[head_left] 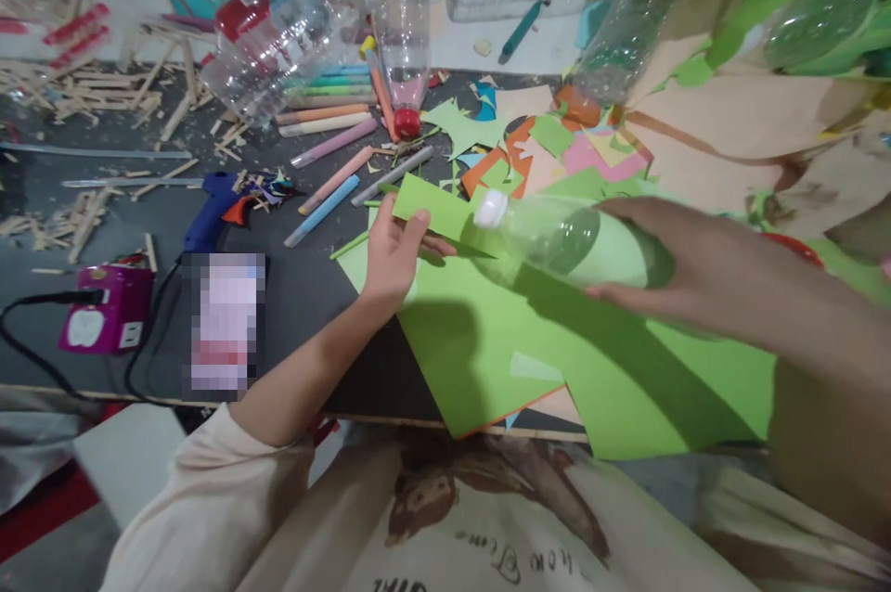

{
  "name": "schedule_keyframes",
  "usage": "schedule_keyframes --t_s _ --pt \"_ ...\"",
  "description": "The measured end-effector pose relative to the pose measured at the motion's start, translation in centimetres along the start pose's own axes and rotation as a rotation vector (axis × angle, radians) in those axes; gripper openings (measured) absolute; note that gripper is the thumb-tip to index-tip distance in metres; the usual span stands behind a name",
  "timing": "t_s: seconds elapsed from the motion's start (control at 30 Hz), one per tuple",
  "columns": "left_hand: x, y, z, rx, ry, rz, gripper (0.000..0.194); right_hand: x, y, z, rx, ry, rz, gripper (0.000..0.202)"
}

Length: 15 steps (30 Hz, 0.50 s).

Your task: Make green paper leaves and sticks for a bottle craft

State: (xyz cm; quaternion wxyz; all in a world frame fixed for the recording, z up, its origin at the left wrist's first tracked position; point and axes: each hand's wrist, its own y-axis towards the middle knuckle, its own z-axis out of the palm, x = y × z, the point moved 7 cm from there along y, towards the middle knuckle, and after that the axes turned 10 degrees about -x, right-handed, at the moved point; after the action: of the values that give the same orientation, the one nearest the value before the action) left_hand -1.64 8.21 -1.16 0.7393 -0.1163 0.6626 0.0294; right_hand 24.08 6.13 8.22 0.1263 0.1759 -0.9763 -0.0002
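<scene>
Between the thumb and fingers of my left hand (pixel 396 249) is a piece of light green paper (pixel 435 207). My right hand (pixel 686 253) is wrapped round the base end of a clear plastic bottle (pixel 543 235), which lies tilted with its white cap (pixel 491 209) toward my left hand. Pale green paper shows around or inside the bottle's lower part; I cannot tell which. The cap is close to the right end of the green piece. Large green paper sheets (pixel 515 323) lie beneath both hands, reaching the table's front edge.
To the left are a blue glue gun (pixel 209 207), a blurred-out phone (pixel 223 323) and a purple power box (pixel 108 309) with cables. Several markers (pixel 334 142), wooden sticks (pixel 90 96) and paper scraps (pixel 549 142) cover the middle and back. Clear bottles (pixel 404 26) stand behind.
</scene>
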Motion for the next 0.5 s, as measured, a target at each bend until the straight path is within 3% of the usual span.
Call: schedule_keyframes --t_s 0.13,0.33,0.43,0.5 --pt "-0.8 -1.2 0.9 0.063 -0.005 0.088 0.064 0.7 -2.0 1.7 0.014 0.079 -0.012 0.059" --pt "-1.6 -2.3 1.5 0.22 -0.061 0.222 0.042 0.8 -2.3 2.1 -0.027 0.103 0.033 0.057" --pt "-1.9 -2.5 1.6 0.321 -0.116 0.318 0.054 1.0 -2.2 1.9 -0.051 0.081 0.047 0.057" --pt "-2.1 -2.3 1.5 0.323 -0.121 0.352 0.064 1.3 -2.0 1.8 -0.071 0.06 0.033 0.055"
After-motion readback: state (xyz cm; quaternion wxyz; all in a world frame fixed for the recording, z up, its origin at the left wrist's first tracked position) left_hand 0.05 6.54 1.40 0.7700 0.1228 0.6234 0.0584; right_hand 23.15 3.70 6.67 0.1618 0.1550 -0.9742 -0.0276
